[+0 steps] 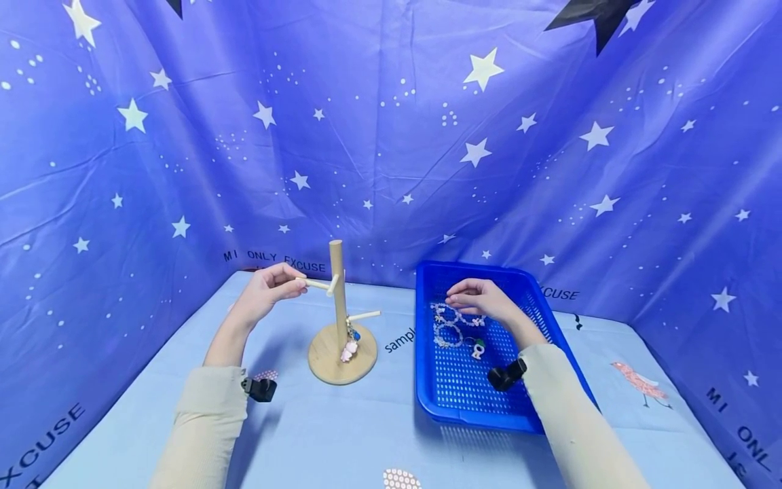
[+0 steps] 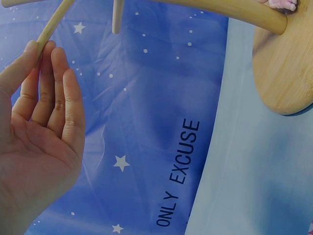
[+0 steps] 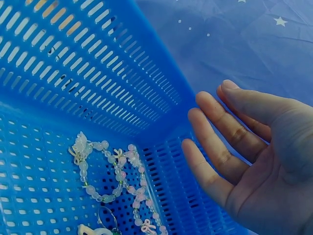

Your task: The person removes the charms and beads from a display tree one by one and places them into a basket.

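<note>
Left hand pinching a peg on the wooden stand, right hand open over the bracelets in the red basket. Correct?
Not quite: the basket is blue, not red; the head view and the right wrist view both show it. The rest holds: the left hand pinches a peg of the wooden stand, and the right hand hangs open over the bracelets.

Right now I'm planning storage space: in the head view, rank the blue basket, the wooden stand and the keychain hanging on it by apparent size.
1. Blue basket, clearly the largest.
2. Wooden stand, taller than it is wide.
3. Keychain, a small charm against the stand's base.
</note>
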The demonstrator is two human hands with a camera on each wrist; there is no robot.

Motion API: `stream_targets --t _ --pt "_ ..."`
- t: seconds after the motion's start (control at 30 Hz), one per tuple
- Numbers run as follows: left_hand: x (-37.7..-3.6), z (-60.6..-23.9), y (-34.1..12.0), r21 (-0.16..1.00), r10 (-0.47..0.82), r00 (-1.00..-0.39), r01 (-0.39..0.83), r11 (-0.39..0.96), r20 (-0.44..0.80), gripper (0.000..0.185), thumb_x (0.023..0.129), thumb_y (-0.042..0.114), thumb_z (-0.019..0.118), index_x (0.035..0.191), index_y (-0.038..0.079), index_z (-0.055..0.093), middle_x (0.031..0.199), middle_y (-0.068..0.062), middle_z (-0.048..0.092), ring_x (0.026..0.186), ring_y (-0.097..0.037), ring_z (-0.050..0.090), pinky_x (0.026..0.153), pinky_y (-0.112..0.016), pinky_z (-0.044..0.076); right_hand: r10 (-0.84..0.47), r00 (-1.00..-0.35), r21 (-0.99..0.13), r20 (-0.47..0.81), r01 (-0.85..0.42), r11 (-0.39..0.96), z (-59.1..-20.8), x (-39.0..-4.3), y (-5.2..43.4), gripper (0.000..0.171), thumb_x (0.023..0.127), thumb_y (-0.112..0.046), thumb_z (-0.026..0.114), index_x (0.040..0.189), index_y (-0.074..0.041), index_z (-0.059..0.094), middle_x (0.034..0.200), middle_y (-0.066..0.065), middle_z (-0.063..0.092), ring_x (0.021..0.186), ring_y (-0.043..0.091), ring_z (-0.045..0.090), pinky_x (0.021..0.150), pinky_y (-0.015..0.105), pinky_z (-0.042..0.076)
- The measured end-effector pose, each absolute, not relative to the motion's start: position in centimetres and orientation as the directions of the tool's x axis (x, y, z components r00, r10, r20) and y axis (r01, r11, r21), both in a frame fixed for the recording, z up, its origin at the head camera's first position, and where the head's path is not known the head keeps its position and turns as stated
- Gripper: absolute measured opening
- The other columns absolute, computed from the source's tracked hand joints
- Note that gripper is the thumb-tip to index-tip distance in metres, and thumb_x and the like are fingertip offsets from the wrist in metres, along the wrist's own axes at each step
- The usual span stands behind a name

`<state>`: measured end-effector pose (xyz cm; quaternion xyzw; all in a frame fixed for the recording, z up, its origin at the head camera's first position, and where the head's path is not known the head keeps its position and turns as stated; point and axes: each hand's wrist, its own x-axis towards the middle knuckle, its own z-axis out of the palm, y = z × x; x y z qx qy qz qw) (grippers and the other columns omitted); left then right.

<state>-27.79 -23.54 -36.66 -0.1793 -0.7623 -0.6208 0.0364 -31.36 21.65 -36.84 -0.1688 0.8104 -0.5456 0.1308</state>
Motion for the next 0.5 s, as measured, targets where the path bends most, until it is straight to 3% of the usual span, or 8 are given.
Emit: stream_targets --t 0.1,0.33,0.5 --pt "-27.7 -36.7 -23.5 0.934 0.231 -0.933 0.318 0.163 0.277 0.013 0.097 0.011 0.063 0.094 0.023 0.066 0.091 0.013 0.072 0.086 -0.003 0.069 0.083 -0.018 0.059 -0.413 -0.910 -0.936 -0.029 -0.120 0.331 -36.8 -31.3 21.4 0.035 0.100 -0.011 0.059 0.126 0.012 0.055 0.114 0.013 0.073 0.093 0.005 0.070 0.103 0.048 0.053" --pt "-27.7 -36.8 -23.6 0.933 0.237 -0.928 0.327 0.153 0.287 0.014 0.098 0.010 0.063 0.095 0.023 0.067 0.090 0.013 0.072 0.086 -0.005 0.070 0.082 -0.018 0.059 -0.424 -0.906 -0.937 -0.014 -0.137 0.323 -36.6 -31.0 21.0 0.034 0.100 -0.010 0.059 0.126 0.012 0.055 0.117 0.016 0.071 0.101 0.013 0.070 0.095 0.034 0.059" --pt "-27.6 -36.6 -23.5 0.929 0.234 -0.926 0.336 0.155 0.295 0.014 0.098 0.010 0.063 0.095 0.022 0.067 0.089 0.015 0.072 0.086 -0.006 0.070 0.082 -0.019 0.059 -0.423 -0.906 -0.932 -0.013 -0.143 0.334 -36.5 -30.9 20.5 0.034 0.099 -0.010 0.060 0.126 0.010 0.056 0.122 0.021 0.068 0.111 0.025 0.069 0.100 0.044 0.056"
